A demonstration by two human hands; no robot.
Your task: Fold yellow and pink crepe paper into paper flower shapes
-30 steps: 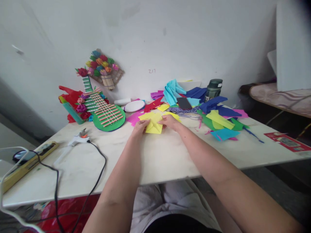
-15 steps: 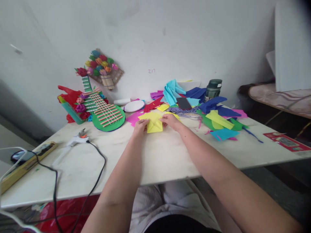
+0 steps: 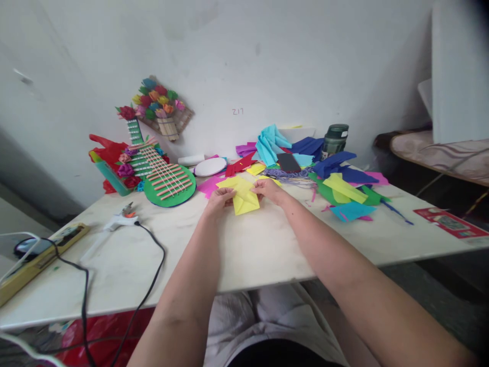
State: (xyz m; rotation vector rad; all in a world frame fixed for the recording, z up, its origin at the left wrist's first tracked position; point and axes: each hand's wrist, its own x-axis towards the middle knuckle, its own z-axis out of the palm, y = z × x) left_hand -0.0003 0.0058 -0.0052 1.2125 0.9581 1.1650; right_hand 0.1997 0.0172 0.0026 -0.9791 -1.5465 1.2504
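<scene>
A yellow square of creased paper (image 3: 245, 202) is held up just above the table, between both hands. My left hand (image 3: 221, 199) pinches its left edge, with thumb and fingers closed on it. On the opposite edge my right hand (image 3: 268, 189) grips it the same way. More yellow paper (image 3: 229, 182) shows right behind the held piece; where one ends and the other begins is hard to tell. Pink paper (image 3: 208, 187) lies on the table beyond my left hand.
At left stand a green guitar-shaped craft (image 3: 170, 188), a glue gun (image 3: 121, 219) with a black cord, and a power strip (image 3: 46, 257). Coloured paper (image 3: 344, 188), a phone (image 3: 288, 163) and a dark flask (image 3: 335, 140) are at the back right. A white disc (image 3: 210, 166) lies behind the hands.
The yellow paper has tilted, its lower edge shifting slightly right and towards me. Both hands keep their pinch at nearly the same place.
</scene>
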